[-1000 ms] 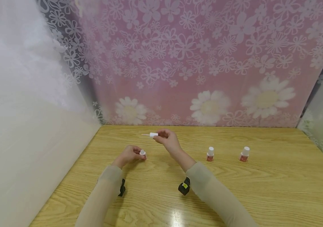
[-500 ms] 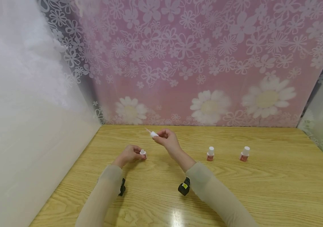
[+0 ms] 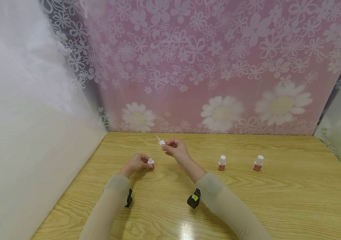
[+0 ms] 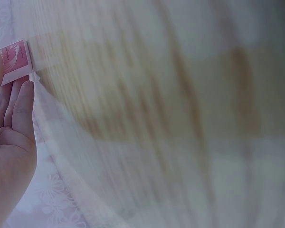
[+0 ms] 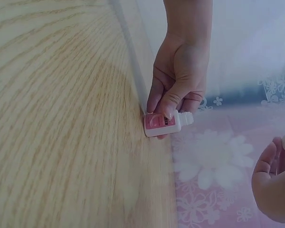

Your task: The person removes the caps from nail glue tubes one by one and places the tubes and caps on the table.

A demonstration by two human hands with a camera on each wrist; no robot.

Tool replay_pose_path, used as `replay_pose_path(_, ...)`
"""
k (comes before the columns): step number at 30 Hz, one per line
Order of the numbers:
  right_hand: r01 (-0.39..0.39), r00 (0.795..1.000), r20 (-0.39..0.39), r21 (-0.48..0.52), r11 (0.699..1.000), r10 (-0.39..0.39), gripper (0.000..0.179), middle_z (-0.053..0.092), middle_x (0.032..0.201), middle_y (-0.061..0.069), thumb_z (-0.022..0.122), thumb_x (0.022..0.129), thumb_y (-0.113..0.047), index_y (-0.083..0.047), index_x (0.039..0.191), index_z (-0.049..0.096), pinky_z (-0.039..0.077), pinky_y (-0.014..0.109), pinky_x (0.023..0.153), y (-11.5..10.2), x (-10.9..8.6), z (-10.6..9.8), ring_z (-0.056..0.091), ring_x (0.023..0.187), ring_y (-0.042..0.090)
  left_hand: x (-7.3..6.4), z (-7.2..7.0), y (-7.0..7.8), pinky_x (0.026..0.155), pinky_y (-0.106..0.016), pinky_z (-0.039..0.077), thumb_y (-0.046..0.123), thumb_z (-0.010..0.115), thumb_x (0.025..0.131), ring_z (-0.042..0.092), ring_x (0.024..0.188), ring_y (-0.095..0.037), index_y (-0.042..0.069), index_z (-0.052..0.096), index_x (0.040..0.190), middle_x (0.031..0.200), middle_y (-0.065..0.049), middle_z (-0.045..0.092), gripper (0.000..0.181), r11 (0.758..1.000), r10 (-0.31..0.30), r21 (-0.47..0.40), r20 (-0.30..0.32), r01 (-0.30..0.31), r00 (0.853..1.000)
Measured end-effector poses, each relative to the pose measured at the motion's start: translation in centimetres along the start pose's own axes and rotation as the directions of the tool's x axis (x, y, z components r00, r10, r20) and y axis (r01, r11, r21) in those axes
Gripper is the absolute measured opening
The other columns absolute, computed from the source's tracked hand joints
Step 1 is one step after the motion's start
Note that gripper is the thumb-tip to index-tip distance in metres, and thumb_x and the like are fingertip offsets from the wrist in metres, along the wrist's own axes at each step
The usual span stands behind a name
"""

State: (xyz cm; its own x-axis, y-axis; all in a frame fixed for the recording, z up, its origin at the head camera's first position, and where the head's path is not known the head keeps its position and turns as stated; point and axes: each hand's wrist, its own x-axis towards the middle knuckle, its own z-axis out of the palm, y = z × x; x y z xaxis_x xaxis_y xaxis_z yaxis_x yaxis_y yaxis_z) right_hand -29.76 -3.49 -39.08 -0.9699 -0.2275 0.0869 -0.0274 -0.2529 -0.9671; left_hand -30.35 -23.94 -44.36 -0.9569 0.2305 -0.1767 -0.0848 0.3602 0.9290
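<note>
My left hand (image 3: 136,164) holds a small white bottle (image 3: 151,163) with a reddish label, its cap off and its bare neck up. The bottle stands upright on the table in the head view. Thumb and fingers pinch its sides, as the bottle (image 5: 161,124) shows in the right wrist view. Above and to the right, my right hand (image 3: 178,151) pinches a white brush cap (image 3: 162,142), whose thin brush points up and left, apart from the bottle. In the left wrist view only the labelled side of the bottle (image 4: 16,58) shows, partly behind the thumb.
Two similar bottles, one nearer (image 3: 222,163) and one farther right (image 3: 258,163), stand capped on the wooden table (image 3: 293,186). A pink flowered curtain (image 3: 170,110) rises behind the table, and a pale sheet (image 3: 38,133) borders its left side.
The brush in my right hand has turned from pointing left to pointing up and left. My left hand and its bottle have stayed in place.
</note>
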Motion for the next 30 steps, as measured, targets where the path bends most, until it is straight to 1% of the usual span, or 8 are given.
replay_pose_path(4,-0.018,1.0,-0.006,0.014,1.0,0.019,0.01,0.06,0.082,0.007,0.06,0.081,0.003,0.001,0.087,0.053,0.048,0.035,0.074,0.1,0.0,0.1,0.06,0.074,0.016,0.0,0.0,0.0,0.072,-0.033,0.048,-0.008,0.063,0.076,0.063,0.079,-0.026,-0.014,0.056,0.097,0.083,-0.02,0.064,0.023,0.999,0.008,-0.031,0.014,-0.008,1.0)
replay_pose_path(10,-0.062,0.997,0.043,0.059,0.996,0.06,0.025,0.056,0.094,0.012,0.056,0.083,0.006,0.005,0.108,0.05,0.048,0.03,0.074,0.4,0.1,0.3,0.06,0.081,0.02,0.0,0.1,0.1,0.071,-0.032,0.049,-0.007,0.064,0.076,0.063,0.078,-0.023,-0.014,0.057,0.098,0.082,-0.018,0.064,0.024,1.0,0.001,-0.017,0.002,-0.001,1.0)
replay_pose_path(14,-0.062,0.995,0.084,0.047,0.997,0.058,0.033,0.056,0.095,0.014,0.056,0.083,0.007,0.008,0.115,0.048,0.047,0.03,0.075,0.4,-0.1,0.3,0.06,0.081,0.018,0.0,0.1,0.0,0.07,-0.032,0.049,-0.005,0.065,0.076,0.063,0.078,-0.024,-0.013,0.058,0.097,0.082,-0.018,0.065,0.024,1.0,0.012,0.007,0.003,-0.012,1.0)
replay_pose_path(17,-0.035,0.99,0.134,-0.008,0.999,0.036,0.035,0.057,0.095,0.014,0.057,0.083,0.006,0.01,0.116,0.048,0.047,0.031,0.077,0.3,-0.4,0.2,0.059,0.081,0.017,-0.7,0.2,0.9,0.074,-0.037,0.047,-0.005,0.064,0.077,0.062,0.082,-0.029,-0.013,0.058,0.097,0.084,-0.02,0.064,0.023,1.0,0.012,0.019,0.016,-0.012,1.0)
replay_pose_path(21,0.003,0.985,0.174,-0.112,0.994,0.017,0.036,0.056,0.097,0.015,0.06,0.082,0.002,0.009,0.115,0.05,0.046,0.033,0.077,0.8,-0.2,0.1,0.058,0.084,0.019,-0.7,0.2,1.0,0.075,-0.037,0.047,-0.005,0.063,0.077,0.061,0.083,-0.03,-0.012,0.057,0.098,0.084,-0.02,0.064,0.022,1.0,-0.006,0.019,0.008,0.005,1.0)
replay_pose_path(23,0.015,0.986,0.169,-0.159,0.987,0.012,0.035,0.056,0.098,0.016,0.062,0.08,0.0,0.008,0.112,0.051,0.047,0.033,0.077,1.4,0.2,0.1,0.058,0.084,0.019,-0.2,0.1,0.4,0.072,-0.034,0.048,-0.005,0.064,0.077,0.062,0.081,-0.027,-0.011,0.057,0.098,0.083,-0.018,0.065,0.022,1.0,-0.012,0.011,-0.001,0.012,1.0)
replay_pose_path(26,0.023,0.986,0.165,-0.241,0.97,0.017,0.031,0.056,0.096,0.015,0.063,0.079,0.0,0.008,0.108,0.053,0.047,0.032,0.075,1.5,0.4,0.4,0.056,0.083,0.019,0.1,0.0,0.1,0.072,-0.033,0.048,-0.007,0.062,0.077,0.063,0.08,-0.026,-0.011,0.057,0.098,0.083,-0.018,0.065,0.022,1.0,-0.019,-0.007,-0.002,0.019,1.0)
replay_pose_path(30,0.047,0.985,0.172,-0.366,0.93,0.018,0.028,0.058,0.09,0.011,0.064,0.08,-0.003,0.005,0.105,0.057,0.047,0.029,0.071,1.6,0.5,0.7,0.054,0.081,0.016,0.0,0.0,0.1,0.073,-0.034,0.048,-0.008,0.061,0.078,0.063,0.08,-0.027,-0.012,0.056,0.098,0.083,-0.018,0.064,0.021,1.0,-0.013,-0.013,0.007,0.013,1.0)
